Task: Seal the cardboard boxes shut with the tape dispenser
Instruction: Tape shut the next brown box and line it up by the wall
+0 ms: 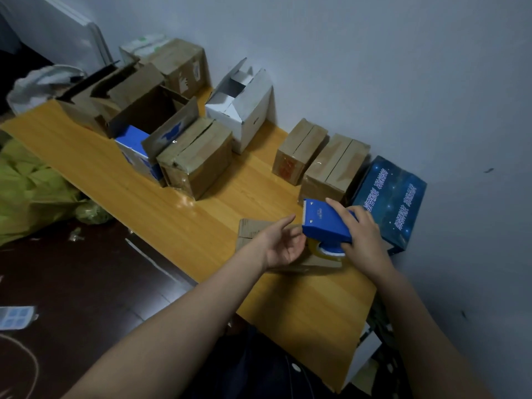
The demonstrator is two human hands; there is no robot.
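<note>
The wooden table [184, 214] ran long and narrow along the wall [374, 82], and its near edge fell away to a dark floor [86, 283]. The broadest bare stretch of tabletop lay along that near edge, left of the hands, while the wall side was lined with boxes. At the right end, a flat cardboard box [253, 228] lay close to the near edge. Above it the right hand [364, 234] gripped the blue tape dispenser [326, 223], fingers curled round its body and the forefinger laid along the top, the toothed blade pointing away from the person. The left hand [283, 244] was slack and spread, palm turned up, just beside the tape roll; whether it touched the roll could not be told. A dark blue starry box [388, 203] stood just right of the dispenser against the wall. Beyond it stood two taped brown boxes [336, 171] [299, 151], near each other, hemming in the far side. Farther left stood a white box [241, 110] with its flaps up, then a taped brown box [195, 156] touching an open blue-and-white box [138, 151]. Behind these were an open brown box [95, 99] and a closed brown box [178, 61] at the wall. A green bag [28, 185] slumped on the floor beside the table's near edge, and a white bundle [34, 84] sat past the table's far end. A small blue-and-white card [15, 316] lay on the floor.
</note>
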